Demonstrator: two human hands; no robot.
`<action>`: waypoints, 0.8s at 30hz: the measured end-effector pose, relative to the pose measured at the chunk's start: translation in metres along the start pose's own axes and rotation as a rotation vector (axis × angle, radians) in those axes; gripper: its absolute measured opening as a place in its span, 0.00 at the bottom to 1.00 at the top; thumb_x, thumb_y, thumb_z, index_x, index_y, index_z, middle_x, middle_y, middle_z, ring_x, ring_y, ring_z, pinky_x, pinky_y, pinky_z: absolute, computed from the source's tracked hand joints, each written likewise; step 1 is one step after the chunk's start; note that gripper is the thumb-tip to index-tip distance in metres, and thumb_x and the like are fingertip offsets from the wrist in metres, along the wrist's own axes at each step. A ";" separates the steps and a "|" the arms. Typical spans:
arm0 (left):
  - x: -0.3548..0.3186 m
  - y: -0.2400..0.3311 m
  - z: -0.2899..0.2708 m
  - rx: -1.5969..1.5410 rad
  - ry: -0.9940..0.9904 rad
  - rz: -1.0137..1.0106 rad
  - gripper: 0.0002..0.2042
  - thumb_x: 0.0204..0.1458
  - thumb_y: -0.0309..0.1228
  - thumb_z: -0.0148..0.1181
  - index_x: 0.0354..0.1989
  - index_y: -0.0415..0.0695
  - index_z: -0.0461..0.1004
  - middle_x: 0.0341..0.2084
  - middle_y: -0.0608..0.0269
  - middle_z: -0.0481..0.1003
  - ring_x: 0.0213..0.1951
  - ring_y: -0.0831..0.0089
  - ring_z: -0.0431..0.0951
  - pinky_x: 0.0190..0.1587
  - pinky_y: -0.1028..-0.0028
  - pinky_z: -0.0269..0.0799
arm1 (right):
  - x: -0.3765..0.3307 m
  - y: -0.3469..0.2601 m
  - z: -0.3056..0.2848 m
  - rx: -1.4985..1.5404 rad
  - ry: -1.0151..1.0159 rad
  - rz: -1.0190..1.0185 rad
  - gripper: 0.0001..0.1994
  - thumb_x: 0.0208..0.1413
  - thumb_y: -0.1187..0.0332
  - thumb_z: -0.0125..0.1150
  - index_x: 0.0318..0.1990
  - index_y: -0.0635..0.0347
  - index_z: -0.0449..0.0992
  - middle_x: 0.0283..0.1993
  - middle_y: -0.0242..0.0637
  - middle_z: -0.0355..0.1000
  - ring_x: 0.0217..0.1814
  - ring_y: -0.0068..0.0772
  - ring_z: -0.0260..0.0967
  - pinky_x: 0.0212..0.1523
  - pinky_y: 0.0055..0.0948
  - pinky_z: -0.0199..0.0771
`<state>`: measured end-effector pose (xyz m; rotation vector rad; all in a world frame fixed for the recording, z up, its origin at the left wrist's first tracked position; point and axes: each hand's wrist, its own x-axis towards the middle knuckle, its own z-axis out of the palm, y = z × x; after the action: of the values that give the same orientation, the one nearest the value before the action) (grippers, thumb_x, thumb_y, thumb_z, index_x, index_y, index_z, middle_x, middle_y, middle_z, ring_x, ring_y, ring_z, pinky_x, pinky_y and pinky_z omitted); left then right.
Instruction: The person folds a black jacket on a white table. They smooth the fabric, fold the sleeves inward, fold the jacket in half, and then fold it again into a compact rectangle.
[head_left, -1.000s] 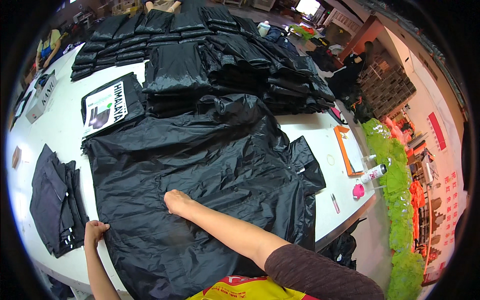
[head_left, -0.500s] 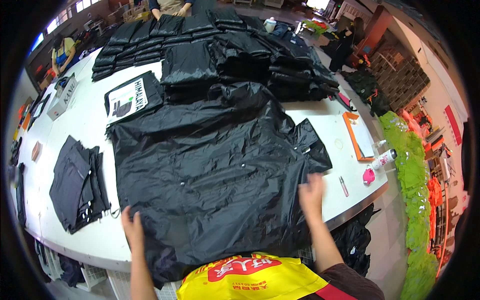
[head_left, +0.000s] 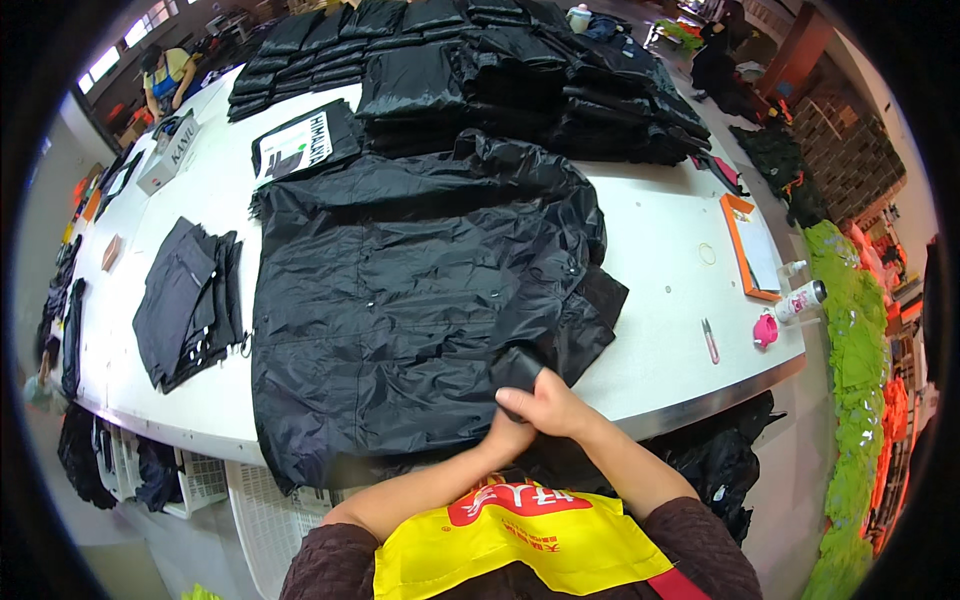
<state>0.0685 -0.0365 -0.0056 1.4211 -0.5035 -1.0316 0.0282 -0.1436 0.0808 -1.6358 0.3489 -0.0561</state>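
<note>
A black, glossy thin garment [head_left: 400,300], jacket-like with small snaps, lies spread over the near part of the white table. My right hand [head_left: 548,403] is closed on a raised fold of it at the near right, thumb on top. My left hand [head_left: 511,433] has crossed over to meet the right one at the same fold. Its fingers are hidden behind the right hand and the cloth, so its grip does not show. A rumpled sleeve-like part [head_left: 600,305] sticks out at the garment's right side.
Left lies a pile of dark folded cloth pieces [head_left: 190,300]. Stacks of black packed garments [head_left: 410,85] fill the far side. At right are thread snips [head_left: 710,340], a pink object [head_left: 765,331], a bottle [head_left: 801,300] and an orange tray [head_left: 738,240]. Another person [head_left: 170,80] works far left.
My left hand has moved from the garment's left edge across to the right hand. The right hand has come inward and taken hold of a fold. The view has shifted too.
</note>
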 end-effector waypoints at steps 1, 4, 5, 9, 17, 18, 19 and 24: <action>0.000 -0.001 -0.015 -0.063 0.102 0.066 0.16 0.50 0.30 0.59 0.46 0.38 0.69 0.40 0.58 0.73 0.43 0.67 0.72 0.47 0.68 0.66 | -0.003 -0.007 0.004 -0.164 -0.118 -0.110 0.13 0.52 0.64 0.59 0.38 0.67 0.71 0.32 0.40 0.75 0.33 0.28 0.72 0.34 0.28 0.71; -0.021 0.012 -0.087 0.011 0.431 0.098 0.11 0.52 0.29 0.54 0.43 0.40 0.71 0.40 0.62 0.74 0.41 0.70 0.72 0.46 0.67 0.67 | -0.029 -0.038 -0.054 -0.142 -0.406 -0.060 0.12 0.54 0.66 0.59 0.41 0.64 0.75 0.36 0.36 0.75 0.38 0.25 0.72 0.39 0.25 0.72; -0.040 0.026 -0.110 -0.359 0.520 0.103 0.11 0.53 0.30 0.53 0.43 0.42 0.72 0.39 0.60 0.74 0.40 0.71 0.73 0.45 0.68 0.69 | -0.029 -0.022 -0.087 -0.132 -0.341 -0.031 0.09 0.53 0.68 0.59 0.38 0.63 0.76 0.34 0.34 0.75 0.36 0.24 0.72 0.37 0.24 0.72; -0.113 0.040 -0.210 0.405 0.415 0.405 0.15 0.56 0.33 0.43 0.45 0.39 0.72 0.41 0.54 0.75 0.39 0.63 0.76 0.44 0.68 0.72 | 0.011 0.056 -0.159 -1.346 0.548 -0.007 0.33 0.41 0.68 0.69 0.57 0.62 0.61 0.54 0.50 0.64 0.56 0.44 0.62 0.53 0.35 0.65; -0.244 0.175 -0.212 1.009 0.624 0.422 0.14 0.51 0.35 0.51 0.44 0.42 0.69 0.41 0.58 0.71 0.45 0.66 0.70 0.50 0.70 0.65 | 0.130 0.098 -0.081 -1.128 0.168 -0.921 0.23 0.52 0.76 0.47 0.58 0.54 0.61 0.63 0.47 0.54 0.68 0.50 0.48 0.65 0.42 0.50; -0.266 0.189 -0.227 1.088 0.702 0.448 0.14 0.50 0.35 0.52 0.44 0.43 0.69 0.41 0.59 0.70 0.45 0.66 0.70 0.50 0.71 0.65 | 0.127 0.079 -0.063 -1.116 0.092 -0.976 0.20 0.50 0.75 0.48 0.53 0.55 0.64 0.58 0.46 0.60 0.64 0.47 0.54 0.62 0.40 0.54; -0.290 0.204 -0.246 1.149 0.794 0.473 0.15 0.50 0.35 0.52 0.44 0.43 0.68 0.41 0.59 0.70 0.45 0.67 0.69 0.50 0.71 0.64 | 0.124 0.059 -0.046 -1.105 0.020 -1.033 0.17 0.49 0.74 0.50 0.49 0.55 0.68 0.53 0.44 0.66 0.60 0.44 0.61 0.60 0.39 0.58; -0.420 0.329 -0.399 1.408 1.389 0.432 0.21 0.53 0.37 0.53 0.52 0.37 0.64 0.44 0.51 0.69 0.49 0.62 0.68 0.54 0.68 0.63 | 0.047 -0.068 0.047 -0.274 -0.404 -0.913 0.19 0.42 0.74 0.58 0.46 0.58 0.67 0.38 0.46 0.72 0.41 0.48 0.72 0.40 0.34 0.73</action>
<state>0.2741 0.4764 0.3667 2.5804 -0.3837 1.0253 0.0974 -0.1064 0.1347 -1.9074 -0.7433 -0.3705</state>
